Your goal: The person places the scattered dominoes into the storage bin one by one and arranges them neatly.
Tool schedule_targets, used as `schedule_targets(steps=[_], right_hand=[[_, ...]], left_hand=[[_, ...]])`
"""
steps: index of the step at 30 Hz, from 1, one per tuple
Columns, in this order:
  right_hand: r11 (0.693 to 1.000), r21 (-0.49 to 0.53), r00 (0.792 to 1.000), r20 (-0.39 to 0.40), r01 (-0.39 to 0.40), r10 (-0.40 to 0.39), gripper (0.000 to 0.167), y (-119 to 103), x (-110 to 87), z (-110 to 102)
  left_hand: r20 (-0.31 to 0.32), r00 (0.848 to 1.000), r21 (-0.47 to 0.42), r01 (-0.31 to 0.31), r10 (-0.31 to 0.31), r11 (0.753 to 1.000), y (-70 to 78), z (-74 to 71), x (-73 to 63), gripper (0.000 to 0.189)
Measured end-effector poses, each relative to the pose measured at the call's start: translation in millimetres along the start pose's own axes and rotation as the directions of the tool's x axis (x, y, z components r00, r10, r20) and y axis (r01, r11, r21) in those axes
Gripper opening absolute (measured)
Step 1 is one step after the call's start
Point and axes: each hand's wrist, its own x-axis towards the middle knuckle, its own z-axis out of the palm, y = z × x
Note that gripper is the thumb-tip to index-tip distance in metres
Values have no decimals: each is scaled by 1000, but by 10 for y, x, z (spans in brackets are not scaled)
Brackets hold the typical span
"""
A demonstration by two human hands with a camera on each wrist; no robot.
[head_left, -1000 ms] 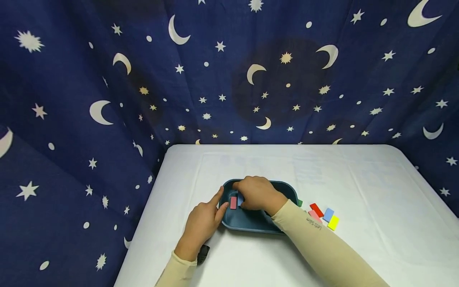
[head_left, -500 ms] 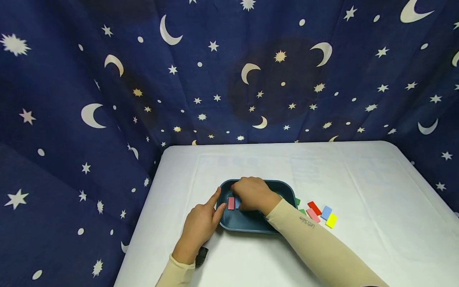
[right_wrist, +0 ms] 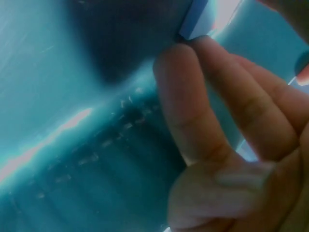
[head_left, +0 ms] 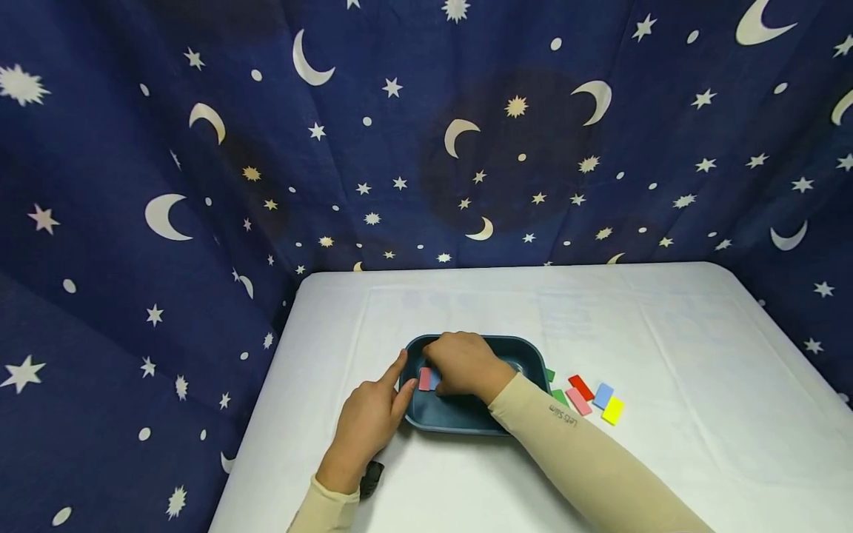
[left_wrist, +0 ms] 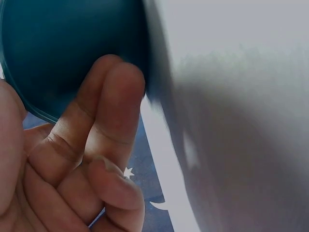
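Note:
A teal plastic tub point(head_left: 460, 429) stands on the table, and my left hand point(head_left: 366, 418) holds its left end. The thumb is at the rim, while the fingers lie against the outside wall point(left_wrist: 72, 38). My right hand point(head_left: 466, 363) reaches down into the tub and pinches a blue block point(head_left: 435, 380). In the right wrist view, the fingertips touch the lower end of the blue block point(right_wrist: 197, 21). Directly left of it is a pink block point(head_left: 424, 379) inside the tub. The right hand covers part of the blue block and the tub's middle.
Right of the tub, several flat blocks lie loose on the white table point(head_left: 666, 340): red point(head_left: 581, 387), pink point(head_left: 578, 401), blue point(head_left: 603, 395), yellow point(head_left: 613, 411) and green point(head_left: 558, 398). A dark blue curtain point(head_left: 400, 148) with moons and stars hangs behind.
My right hand has shifted the blue block slightly left, closing the small gap to the pink block. The left hand keeps its hold on the tub. The head view has turned slightly.

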Motion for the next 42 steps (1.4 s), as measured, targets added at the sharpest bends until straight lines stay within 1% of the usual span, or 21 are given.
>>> schedule_targets(steps=[3, 7, 13, 20, 25, 28, 30, 32, 34, 36, 39, 42], right_hand=[[1000, -7, 1000, -2, -1, 1, 41, -5, -8, -2], [1000, 5, 1000, 17, -13, 13, 42, -5, -27, -12], [1000, 0, 1000, 16, -2, 2, 43, 1, -40, 5], [999, 32, 1000, 12, 11, -11, 46, -5, -55, 22], [999, 41, 1000, 13, -4, 4, 49, 18, -88, -78], [996, 90, 999, 31, -24, 22, 53, 36, -143, -213], [992, 115, 999, 25, -41, 38, 56, 52, -201, -337], [990, 129, 999, 0, -52, 52, 57, 77, -280, -466], [991, 122, 997, -55, -50, 57, 57, 118, -374, -577], [992, 121, 991, -125, -39, 54, 53, 175, -495, -655], [991, 136, 967, -250, -18, 52, 46, 286, -715, -710], [987, 160, 935, -346, -18, 73, 40, 414, -969, -693]], left_hand=[[-5, 1000, -3, -2, 2, 1000, 13, 3, 2, 55], [-2, 1000, -10, -4, 4, 1000, 28, 19, -2, 55], [2, 1000, -18, 6, -6, 1000, 45, 25, -20, 55], [67, 996, -27, 60, -58, 998, 43, 11, -55, 58], [53, 998, -23, 37, -36, 999, 43, 7, -42, 57], [51, 998, -20, 26, -25, 999, 36, -2, -23, 57], [58, 998, -15, 30, -29, 999, 28, -14, -3, 58], [64, 997, -4, 34, -34, 999, 17, -24, 19, 58], [59, 998, 3, 38, -38, 999, 5, -30, 38, 57], [52, 998, 4, 40, -40, 999, -4, -26, 44, 57], [42, 999, -7, 34, -34, 999, -3, -18, 19, 56], [57, 998, -11, 34, -33, 999, 8, -18, -42, 56]])
